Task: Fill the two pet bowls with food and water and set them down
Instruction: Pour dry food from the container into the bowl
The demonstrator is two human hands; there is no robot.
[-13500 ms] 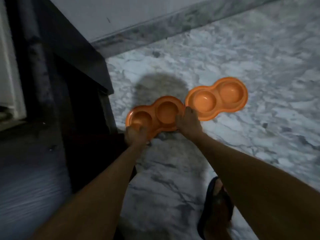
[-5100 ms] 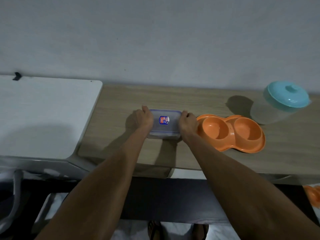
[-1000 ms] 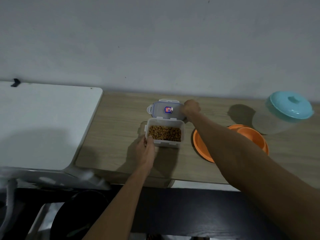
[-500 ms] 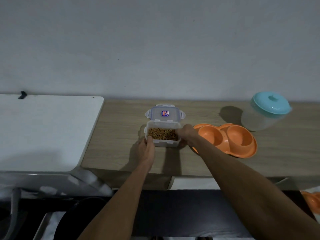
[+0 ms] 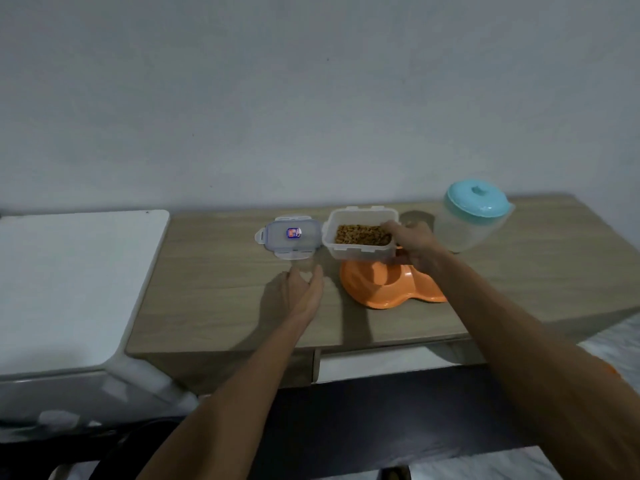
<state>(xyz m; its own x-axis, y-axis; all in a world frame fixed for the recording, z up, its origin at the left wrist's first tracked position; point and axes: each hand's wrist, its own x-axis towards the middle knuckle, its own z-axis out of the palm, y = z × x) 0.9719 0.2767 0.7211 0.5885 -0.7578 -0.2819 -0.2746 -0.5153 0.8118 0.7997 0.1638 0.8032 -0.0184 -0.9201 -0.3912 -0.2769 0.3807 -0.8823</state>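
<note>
So far the filling is only getting under way. At the left of the desk (image 5: pixel 214 271) the clear lid (image 5: pixel 289 236) is lying flat, off its box, so the opening step is done. Just near of it the left hand (image 5: pixel 302 293) is hovering over the wood with its fingers (image 5: pixel 317 276) loosely spread and released, gripping nothing. To the right, the right hand (image 5: pixel 414 245) is holding the food container (image 5: pixel 360 233) by its right end, fingers wrapped around the wall, lifted clear of the desk and hanging directly above the left well of the orange pet bowl (image 5: pixel 388 289). The container is sitting roughly level, and the brown kibble (image 5: pixel 362 234) is resting inside it; no pellets are showing in the bowl's visible part, though much of it is hidden behind the container and the forearm. At the far right, the jug with the teal lid (image 5: pixel 474 216) is standing upright and closed, apparently the water source, untouched. Judging from this, the pouring of food, the adding of water, the second bowl and the setting down are all still waiting.
</note>
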